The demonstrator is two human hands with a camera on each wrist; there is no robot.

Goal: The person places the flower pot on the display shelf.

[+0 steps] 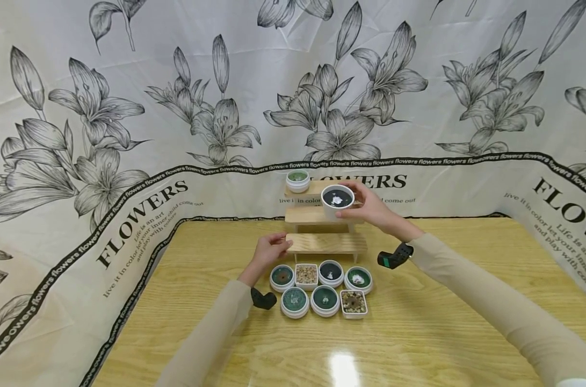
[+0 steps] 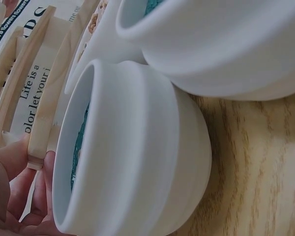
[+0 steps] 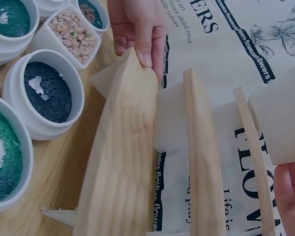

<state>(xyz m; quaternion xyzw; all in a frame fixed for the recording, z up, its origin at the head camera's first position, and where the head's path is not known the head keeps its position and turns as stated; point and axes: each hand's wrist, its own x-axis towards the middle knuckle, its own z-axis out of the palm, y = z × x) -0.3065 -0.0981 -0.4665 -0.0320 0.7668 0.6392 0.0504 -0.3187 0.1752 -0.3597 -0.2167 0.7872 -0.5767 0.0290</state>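
Observation:
A three-step wooden display stand (image 1: 326, 243) stands at the back of the table. My left hand (image 1: 267, 253) pinches the left end of its lowest step, thumb above and fingers below, as the left wrist view also shows. In my right hand (image 1: 370, 208) is a round white pot (image 1: 331, 212) with dark filling and a white patch on top. It is held up in front of the upper steps, gripped from its right side; the right wrist view shows its white wall (image 3: 280, 118) over the fingers (image 3: 289, 191). Another white pot (image 1: 298, 185), with green filling, sits at the left of the top step.
Several white pots stand in two rows before the stand, such as a dark-filled round pot (image 1: 330, 274) and a square pot of pebbles (image 1: 306, 275). One round pot (image 2: 132, 147) is close beside my left hand. A flowered cloth (image 1: 234, 188) hangs behind the wooden table (image 1: 418, 333).

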